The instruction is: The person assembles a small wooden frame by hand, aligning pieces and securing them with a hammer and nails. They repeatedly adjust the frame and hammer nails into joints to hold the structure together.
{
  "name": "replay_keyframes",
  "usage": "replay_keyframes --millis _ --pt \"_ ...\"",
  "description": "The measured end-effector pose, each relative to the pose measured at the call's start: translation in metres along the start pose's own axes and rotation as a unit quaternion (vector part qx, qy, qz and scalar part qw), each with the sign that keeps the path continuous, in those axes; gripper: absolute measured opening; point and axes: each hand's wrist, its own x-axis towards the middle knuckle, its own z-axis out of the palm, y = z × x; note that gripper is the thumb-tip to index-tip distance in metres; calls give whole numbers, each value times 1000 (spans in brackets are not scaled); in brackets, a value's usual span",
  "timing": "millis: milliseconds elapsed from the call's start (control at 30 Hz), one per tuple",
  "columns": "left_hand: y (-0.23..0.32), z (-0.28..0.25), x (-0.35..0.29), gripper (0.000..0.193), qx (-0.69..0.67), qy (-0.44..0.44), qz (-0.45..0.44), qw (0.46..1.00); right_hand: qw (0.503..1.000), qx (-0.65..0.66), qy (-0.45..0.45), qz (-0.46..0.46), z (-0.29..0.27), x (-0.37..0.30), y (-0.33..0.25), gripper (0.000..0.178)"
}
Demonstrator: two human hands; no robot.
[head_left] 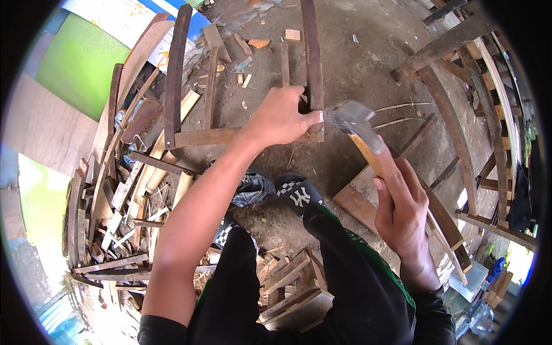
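A dark wooden frame (198, 137) stands in front of me, with two long uprights joined by a crosspiece. My left hand (279, 117) is closed around its near right corner, the thumb pressed against the right upright (313, 54). Whether a nail sits under the thumb cannot be made out. In my right hand (402, 204) is a hammer, fingers wrapped round its wooden handle (366, 154). The grey metal hammer head (352, 118) is just right of the left thumb, close to the upright, and slightly blurred.
Scrap wood and bamboo (150, 172) lie piled on the left. A black plastic bag (253, 187) is by my feet, and a wooden box-like piece (296, 307) lies between my legs. Other wooden frames (454, 123) stand at right, with a clear plastic bottle (480, 317) below.
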Motion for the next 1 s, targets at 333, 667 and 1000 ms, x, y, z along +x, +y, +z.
replay_keyframes --millis 333,667,1000 --pt "4 -3 -1 33 -16 -18 -19 1000 999 -19 14 -27 1 -1 4 74" --pt "0 0 2 34 -30 -9 -6 999 1000 12 -19 2 -1 -3 0 56" --pt "2 1 0 36 -39 -7 -5 999 999 11 24 -18 4 -3 3 78"
